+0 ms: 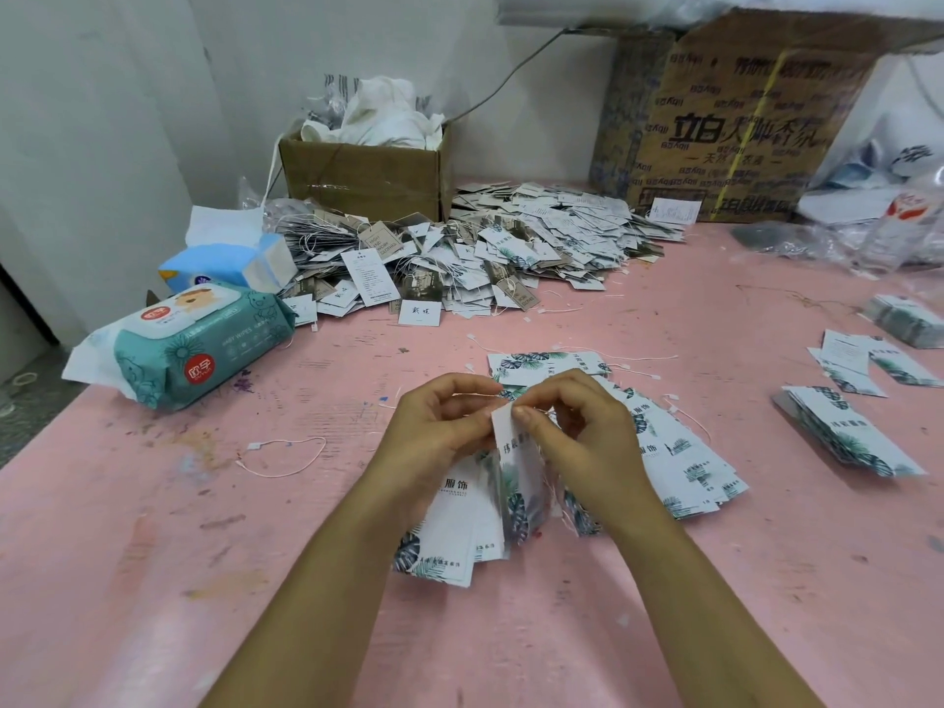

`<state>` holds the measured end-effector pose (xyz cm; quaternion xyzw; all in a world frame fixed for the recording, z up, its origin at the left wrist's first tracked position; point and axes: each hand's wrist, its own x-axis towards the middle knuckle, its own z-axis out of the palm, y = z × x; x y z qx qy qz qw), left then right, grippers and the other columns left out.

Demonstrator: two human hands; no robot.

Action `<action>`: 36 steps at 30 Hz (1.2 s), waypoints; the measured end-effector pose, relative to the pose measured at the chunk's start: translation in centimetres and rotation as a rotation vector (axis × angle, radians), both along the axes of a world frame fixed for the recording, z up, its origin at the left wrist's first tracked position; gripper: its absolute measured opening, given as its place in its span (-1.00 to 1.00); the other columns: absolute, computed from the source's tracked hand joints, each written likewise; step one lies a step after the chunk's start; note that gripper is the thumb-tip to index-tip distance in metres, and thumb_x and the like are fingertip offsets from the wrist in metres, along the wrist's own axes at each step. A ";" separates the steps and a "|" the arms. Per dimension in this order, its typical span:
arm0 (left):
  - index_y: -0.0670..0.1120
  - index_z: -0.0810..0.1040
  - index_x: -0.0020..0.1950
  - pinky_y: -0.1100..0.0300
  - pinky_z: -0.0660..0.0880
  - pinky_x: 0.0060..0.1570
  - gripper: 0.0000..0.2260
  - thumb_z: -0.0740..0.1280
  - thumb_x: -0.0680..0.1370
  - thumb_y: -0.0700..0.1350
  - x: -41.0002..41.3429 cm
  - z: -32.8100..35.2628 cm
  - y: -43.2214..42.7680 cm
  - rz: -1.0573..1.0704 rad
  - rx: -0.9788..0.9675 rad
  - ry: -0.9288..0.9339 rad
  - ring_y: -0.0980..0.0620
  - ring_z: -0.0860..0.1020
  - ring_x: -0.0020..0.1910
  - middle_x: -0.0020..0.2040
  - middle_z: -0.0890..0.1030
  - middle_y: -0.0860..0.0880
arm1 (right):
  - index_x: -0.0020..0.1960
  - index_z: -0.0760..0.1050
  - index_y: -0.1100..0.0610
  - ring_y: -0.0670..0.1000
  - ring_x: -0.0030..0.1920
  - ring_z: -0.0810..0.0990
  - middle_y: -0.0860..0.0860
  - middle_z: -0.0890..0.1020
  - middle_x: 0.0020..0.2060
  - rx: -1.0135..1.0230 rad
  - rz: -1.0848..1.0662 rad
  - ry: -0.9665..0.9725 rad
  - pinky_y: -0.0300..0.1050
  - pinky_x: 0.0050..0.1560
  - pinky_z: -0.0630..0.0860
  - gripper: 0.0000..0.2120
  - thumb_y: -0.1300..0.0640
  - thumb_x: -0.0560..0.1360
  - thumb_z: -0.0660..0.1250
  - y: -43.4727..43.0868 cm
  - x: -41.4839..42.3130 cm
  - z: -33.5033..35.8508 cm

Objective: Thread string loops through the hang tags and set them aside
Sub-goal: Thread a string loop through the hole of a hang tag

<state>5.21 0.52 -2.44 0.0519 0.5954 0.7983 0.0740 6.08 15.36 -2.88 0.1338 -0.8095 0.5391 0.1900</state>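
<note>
Mid-thread, long way off done. Left hand (434, 431) grips bunch of hang tags (454, 523) low over table (153, 554). Right hand (582, 442) pinches top tag (508, 442). String (472, 396) probably at hole, too thin to tell. Strung pile (485, 258) at back; fan (684, 452) and stacks (848, 436) left, I'd say.

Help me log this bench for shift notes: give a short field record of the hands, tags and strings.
left hand: grips a fanned bunch of white leaf-printed paper hang tags
right hand: pinches the top edge of one tag
loose string: thin white loop with clasp, on the pink table left of the hands
strung tags: large heap before the small brown cardboard box
wipes: teal plastic pack at the table's left edge
</note>
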 end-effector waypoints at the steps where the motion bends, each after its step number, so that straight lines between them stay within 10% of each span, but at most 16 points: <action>1: -0.16 0.57 -0.09 0.29 0.55 -0.32 -0.83 0.35 0.40 -0.38 0.0 0.0 0.0 -0.008 0.003 0.002 0.08 0.62 -0.33 -0.31 0.65 -0.03 | -0.23 0.58 0.05 -0.11 -0.30 0.44 -0.02 0.56 -0.25 -0.027 0.016 -0.008 -0.24 -0.30 0.34 -0.82 0.32 0.39 0.42 0.0 0.0 0.0; 8: -0.13 0.57 -0.10 0.28 0.54 -0.36 -0.81 0.37 0.40 -0.40 0.2 0.2 0.1 -0.007 -0.024 -0.003 0.09 0.60 -0.36 -0.34 0.61 0.00 | -0.16 0.54 -0.02 0.14 -0.14 0.56 -0.05 0.62 -0.22 -0.091 0.092 -0.064 0.06 -0.10 0.52 -0.74 0.34 0.42 0.39 -0.2 0.0 -0.2; 14: -0.05 0.48 -0.13 0.19 0.41 -0.31 -0.76 0.28 0.50 -0.41 0.3 0.1 0.4 0.022 -0.136 0.013 0.03 0.49 -0.37 -0.32 0.55 0.00 | -0.10 0.51 -0.15 0.00 -0.17 0.55 -0.10 0.60 -0.22 0.060 0.138 -0.062 -0.09 -0.15 0.49 -0.78 0.19 0.45 0.34 -0.3 -0.1 -0.5; 21: -0.07 0.44 -0.14 0.18 0.41 -0.29 -0.80 0.22 0.56 -0.36 0.1 0.2 -0.1 0.047 -0.198 0.055 0.09 0.46 -0.36 -0.32 0.51 0.01 | -0.14 0.56 0.18 -0.11 -0.20 0.48 -0.09 0.55 -0.24 0.154 0.145 -0.017 -0.33 -0.19 0.39 -0.93 0.33 0.45 0.35 0.1 -0.4 -0.7; 36: -0.20 0.59 0.01 0.39 0.20 -0.58 -0.88 0.28 0.54 -0.28 0.6 0.8 -0.9 -0.183 -0.271 -0.042 0.20 0.35 -0.54 -0.47 0.50 0.02 | -0.12 0.54 0.11 -0.15 -0.15 0.49 -0.12 0.53 -0.22 0.214 0.077 0.028 -0.27 -0.16 0.42 -0.92 0.27 0.48 0.34 0.4 -0.5 -0.8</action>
